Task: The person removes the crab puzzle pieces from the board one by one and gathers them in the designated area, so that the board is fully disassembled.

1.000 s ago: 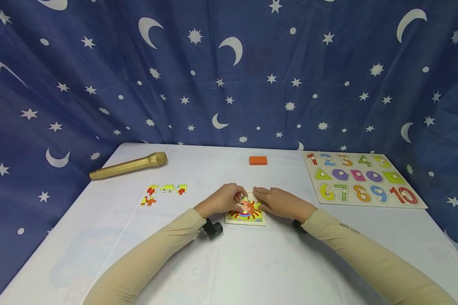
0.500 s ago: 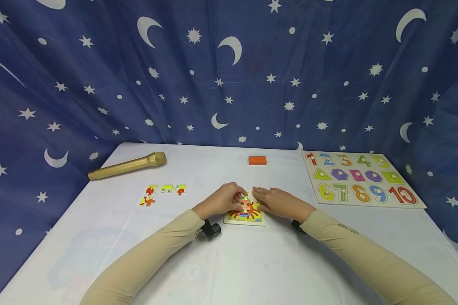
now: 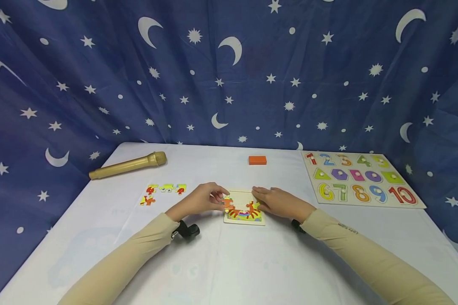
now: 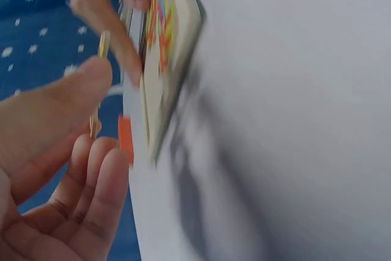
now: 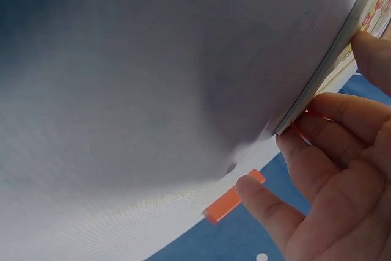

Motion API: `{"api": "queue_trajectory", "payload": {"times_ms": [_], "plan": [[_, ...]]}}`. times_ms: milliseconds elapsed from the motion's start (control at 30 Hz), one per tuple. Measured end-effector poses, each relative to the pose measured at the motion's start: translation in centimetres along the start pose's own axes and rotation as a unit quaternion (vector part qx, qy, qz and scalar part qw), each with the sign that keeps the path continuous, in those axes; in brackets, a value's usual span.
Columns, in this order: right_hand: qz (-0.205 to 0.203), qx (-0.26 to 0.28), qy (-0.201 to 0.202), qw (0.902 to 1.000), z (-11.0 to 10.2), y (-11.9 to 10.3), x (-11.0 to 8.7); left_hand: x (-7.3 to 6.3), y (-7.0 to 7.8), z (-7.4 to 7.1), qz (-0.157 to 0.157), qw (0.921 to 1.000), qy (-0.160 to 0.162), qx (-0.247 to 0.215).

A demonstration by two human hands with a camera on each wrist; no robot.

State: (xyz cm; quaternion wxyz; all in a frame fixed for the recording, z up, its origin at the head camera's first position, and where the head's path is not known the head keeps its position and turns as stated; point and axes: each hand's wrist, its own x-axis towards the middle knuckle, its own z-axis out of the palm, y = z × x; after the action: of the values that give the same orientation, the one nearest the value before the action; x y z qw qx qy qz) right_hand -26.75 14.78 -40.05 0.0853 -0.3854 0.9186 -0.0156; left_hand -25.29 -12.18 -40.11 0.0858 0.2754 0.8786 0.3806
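My left hand (image 3: pixel 203 198) pinches an orange jigsaw piece (image 3: pixel 227 203) by the left side of a small puzzle board (image 3: pixel 241 196). In the left wrist view the jigsaw piece (image 4: pixel 104 44) is seen edge-on between thumb and fingers, apart from the board. The board's lower part carries a red, yellow and purple picture; its upper middle is bare pale wood. My right hand (image 3: pixel 281 203) rests along the board's right edge, fingers extended. Its fingertips and thumb (image 5: pixel 371 59) touch that edge in the right wrist view. Several loose jigsaw pieces (image 3: pixel 168 188) lie to the left.
A gold microphone (image 3: pixel 129 165) lies at the back left of the white-covered table (image 3: pixel 221 258). An orange block (image 3: pixel 257 160) sits behind the puzzle board. On the right is a number-and-shape peg board (image 3: pixel 366 180). A blue star-patterned curtain (image 3: pixel 259 106) hangs behind.
My left hand has moved left, lifting the orange piece out of the middle of the puzzle board and uncovering bare wood. The right hand has stayed at the board's right edge.
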Motion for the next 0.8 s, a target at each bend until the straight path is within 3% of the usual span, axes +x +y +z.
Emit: {"api": "queue_trajectory", "payload": {"times_ms": [133, 367, 467, 633, 800], "plan": [[0.003, -0.003, 0.000, 1.0000, -0.1, -0.1, -0.1, -2.6, -1.6, -2.4, -0.004, 0.9999, 0.016, -0.003], [0.003, -0.003, 0.003, 1.0000, 0.0, 0.2, -0.1, -6.4, -4.8, -7.1, -0.025, 0.9970, 0.059, 0.044], [0.002, -0.003, 0.001, 1.0000, 0.0, 0.3, -0.1, -7.7, -6.1, -8.6, -0.038, 0.9948, 0.060, 0.073], [-0.002, -0.002, 0.000, 1.0000, 0.1, 0.3, -0.1, -8.9, -7.7, -9.9, -0.067, 0.9921, 0.040, 0.099], [-0.008, -0.004, 0.004, 1.0000, 0.2, 0.2, 0.0, -9.2, -8.4, -10.0, -0.088, 0.9913, 0.018, 0.096]]}}
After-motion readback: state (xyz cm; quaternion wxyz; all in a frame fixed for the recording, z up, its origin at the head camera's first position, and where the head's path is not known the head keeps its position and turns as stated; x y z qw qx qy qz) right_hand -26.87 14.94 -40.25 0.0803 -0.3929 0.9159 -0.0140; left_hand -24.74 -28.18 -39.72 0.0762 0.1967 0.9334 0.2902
